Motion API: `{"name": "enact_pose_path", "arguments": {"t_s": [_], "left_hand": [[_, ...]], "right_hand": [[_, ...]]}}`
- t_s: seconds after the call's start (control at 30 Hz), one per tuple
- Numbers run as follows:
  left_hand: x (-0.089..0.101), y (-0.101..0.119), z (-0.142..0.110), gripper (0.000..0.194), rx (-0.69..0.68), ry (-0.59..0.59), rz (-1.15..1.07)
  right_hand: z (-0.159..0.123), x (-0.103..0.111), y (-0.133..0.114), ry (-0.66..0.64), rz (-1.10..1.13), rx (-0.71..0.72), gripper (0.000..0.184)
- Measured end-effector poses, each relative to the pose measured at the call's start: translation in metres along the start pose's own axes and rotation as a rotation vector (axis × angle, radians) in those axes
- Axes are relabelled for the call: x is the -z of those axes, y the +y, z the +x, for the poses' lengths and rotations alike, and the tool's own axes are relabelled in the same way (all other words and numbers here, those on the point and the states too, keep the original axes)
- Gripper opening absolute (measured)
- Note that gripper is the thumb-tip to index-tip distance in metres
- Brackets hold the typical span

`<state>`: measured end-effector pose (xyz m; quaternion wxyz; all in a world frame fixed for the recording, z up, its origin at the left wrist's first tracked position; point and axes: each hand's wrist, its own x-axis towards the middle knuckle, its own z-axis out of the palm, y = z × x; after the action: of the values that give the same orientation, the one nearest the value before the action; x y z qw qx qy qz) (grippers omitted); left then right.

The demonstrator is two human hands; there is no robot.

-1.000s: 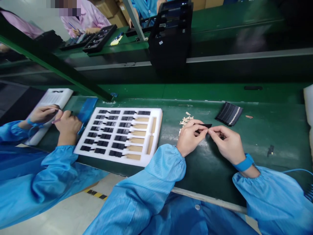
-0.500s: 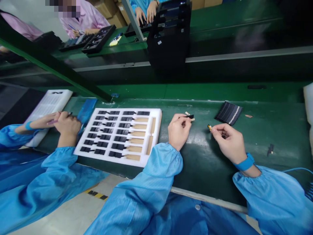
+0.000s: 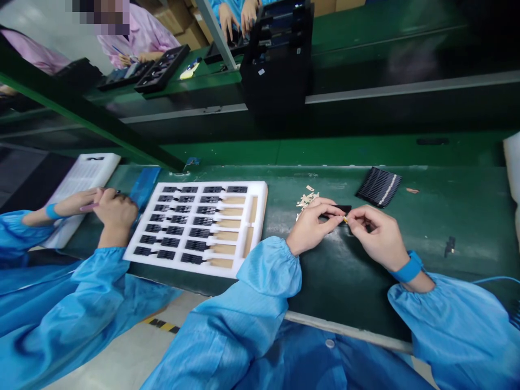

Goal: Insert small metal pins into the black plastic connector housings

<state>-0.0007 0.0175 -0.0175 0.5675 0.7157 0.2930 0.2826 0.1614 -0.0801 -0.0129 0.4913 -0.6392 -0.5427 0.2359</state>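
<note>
My left hand (image 3: 311, 228) is closed on a small flat black piece (image 3: 343, 208), which juts out past the fingertips. Right beside it, my right hand (image 3: 377, 235) pinches a tiny yellow part (image 3: 345, 219). The fingertips of both hands almost meet, and whether the two parts touch is hidden by them. Behind my left hand lies a loose pile of small cream-coloured pieces (image 3: 305, 198), partly covered by that hand. Beyond my right hand, a row of slim black pieces (image 3: 378, 187) lies side by side on the green work surface (image 3: 333, 271).
A white foam tray (image 3: 263, 201) holding rows of black parts stands to my left. Farther left, a co-worker's hands (image 3: 116, 214) are near a blue bag (image 3: 146, 187). A small black part (image 3: 450, 246) and a brownish scrap (image 3: 413, 190) lie to the right.
My left hand has moved right with the black piece, from over the cream pile to my right hand. More of the pile now shows. My right hand has barely moved.
</note>
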Motion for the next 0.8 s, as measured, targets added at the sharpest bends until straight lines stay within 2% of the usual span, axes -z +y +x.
{"name": "enact_pose_path", "arguments": {"t_s": [0.17,0.37,0.7,0.77,0.8], "left_hand": [[-0.0012,-0.0021,0.0003,0.010,-0.058,0.126,0.053],[-0.0010,-0.0012,-0.0017,0.011,-0.076,0.091,0.091],[-0.0049,-0.0016,-0.0023,0.012,-0.098,0.071,0.149],[-0.0024,-0.0018,-0.0001,0.011,-0.091,0.120,0.119],[0.0001,-0.0019,0.0015,0.012,-0.071,0.180,0.099]], "right_hand": [[-0.0008,-0.0016,-0.0037,0.133,-0.190,0.110,0.004],[-0.0022,-0.0040,-0.0041,0.070,-0.184,0.173,0.007],[-0.0026,-0.0038,0.0006,0.100,-0.212,0.159,0.008],[-0.0014,-0.0022,-0.0003,0.149,-0.193,0.106,0.008],[-0.0008,-0.0015,-0.0006,0.183,-0.187,0.073,0.009]]}}
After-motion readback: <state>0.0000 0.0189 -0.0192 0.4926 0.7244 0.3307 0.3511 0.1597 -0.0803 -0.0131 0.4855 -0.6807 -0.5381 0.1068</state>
